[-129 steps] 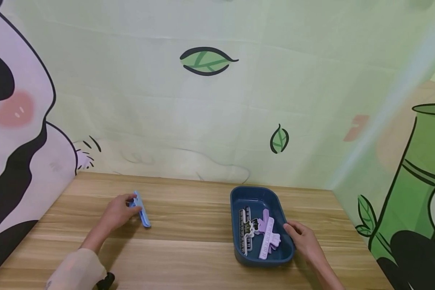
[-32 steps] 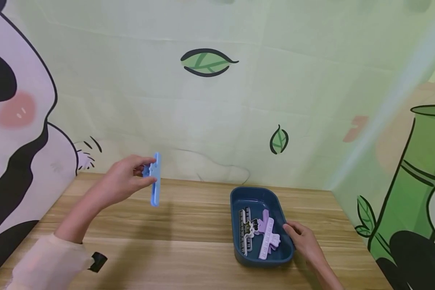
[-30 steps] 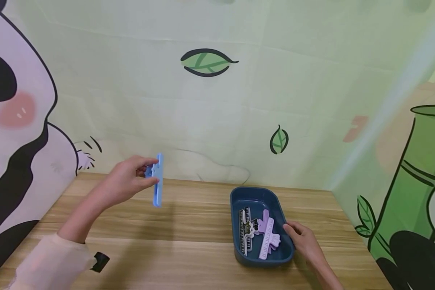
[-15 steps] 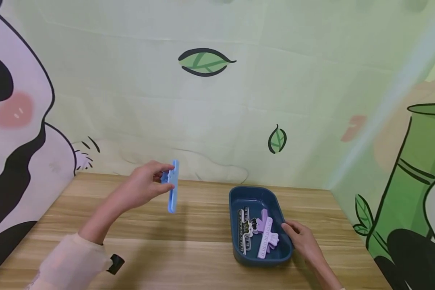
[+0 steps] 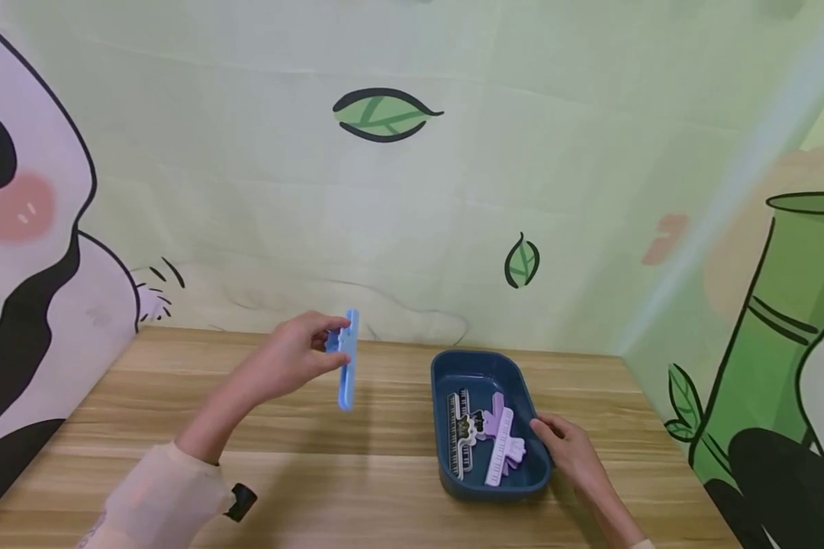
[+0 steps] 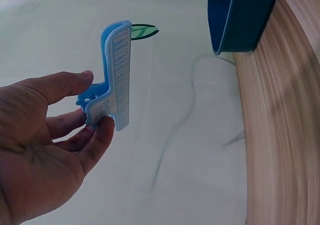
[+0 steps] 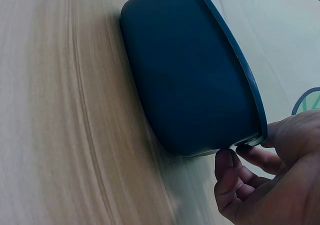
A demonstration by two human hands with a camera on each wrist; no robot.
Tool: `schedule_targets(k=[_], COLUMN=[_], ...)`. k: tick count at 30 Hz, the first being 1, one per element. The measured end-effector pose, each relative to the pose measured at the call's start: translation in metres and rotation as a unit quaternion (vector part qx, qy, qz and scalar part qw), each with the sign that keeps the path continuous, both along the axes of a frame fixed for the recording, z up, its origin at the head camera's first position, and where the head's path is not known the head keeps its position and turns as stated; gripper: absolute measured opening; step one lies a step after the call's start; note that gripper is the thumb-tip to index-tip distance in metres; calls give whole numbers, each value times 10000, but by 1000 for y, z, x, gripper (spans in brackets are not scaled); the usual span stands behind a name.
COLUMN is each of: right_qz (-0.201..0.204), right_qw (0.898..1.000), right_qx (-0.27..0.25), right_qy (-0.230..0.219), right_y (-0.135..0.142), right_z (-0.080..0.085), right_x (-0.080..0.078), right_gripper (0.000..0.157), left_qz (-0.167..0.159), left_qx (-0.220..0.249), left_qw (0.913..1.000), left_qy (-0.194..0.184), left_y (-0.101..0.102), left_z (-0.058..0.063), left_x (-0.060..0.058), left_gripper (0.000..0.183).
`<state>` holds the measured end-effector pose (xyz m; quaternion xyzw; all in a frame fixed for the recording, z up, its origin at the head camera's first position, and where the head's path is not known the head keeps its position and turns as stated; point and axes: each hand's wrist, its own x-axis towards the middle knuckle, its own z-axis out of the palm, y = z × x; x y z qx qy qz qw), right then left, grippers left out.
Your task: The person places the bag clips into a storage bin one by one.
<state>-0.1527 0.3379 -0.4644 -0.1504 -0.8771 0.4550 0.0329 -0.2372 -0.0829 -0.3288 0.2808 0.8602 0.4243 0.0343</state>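
My left hand (image 5: 290, 360) holds a light blue clip (image 5: 349, 374) up above the wooden table, left of a dark blue bin (image 5: 494, 492). In the left wrist view, thumb and fingers pinch the handles of this clip (image 6: 121, 77), whose long side bears a piano-key pattern. My right hand (image 5: 571, 448) grips the bin's right rim; in the right wrist view its thumb is partly hidden by the rim and the curled fingers (image 7: 227, 172) are at the outer wall. Inside the bin lie lilac clips (image 5: 499, 448) and black-and-white clips (image 5: 455, 438).
The wooden table (image 5: 384, 480) runs back to a pale green wall cloth (image 5: 247, 175) printed with leaves, a panda and bamboo. A dark band (image 5: 241, 502) sits at my left wrist, by a pale sleeve (image 5: 165, 496).
My left hand has lifted the blue clip off the table and carried it rightward, towards the bin, with the clip now standing upright. My right hand stays on the bin's rim.
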Motion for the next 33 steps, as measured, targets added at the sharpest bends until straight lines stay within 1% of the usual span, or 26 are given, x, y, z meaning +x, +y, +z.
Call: schedule_targets(k=[6,17,21,26,33], right_qz=[54,67,62,52,34], right_qw=[10000,10000,9999,9999,10000], right_qx=[36,7,47,-24,-39], right_qy=[19,65,97,120,72], right_y=[-1,-1,-1,0,1], right_z=[1,2,1,0,-1], right_x=[-2,-1,-1,0,-1], right_gripper=[44,42,40,39,42], left_qz=[-52,-193,-269,-340,-386], left_qx=[46,153,199,159,153], left_qw=[10000,9994,9993,9992,9990], left_qy=[-47,-233,-186,-116,-150], left_y=[12,41,53,68,89], left_z=[-1,-9,-12,-17,-25], left_x=[0,2,2,0,-2], left_gripper=[51,50,50,50,49])
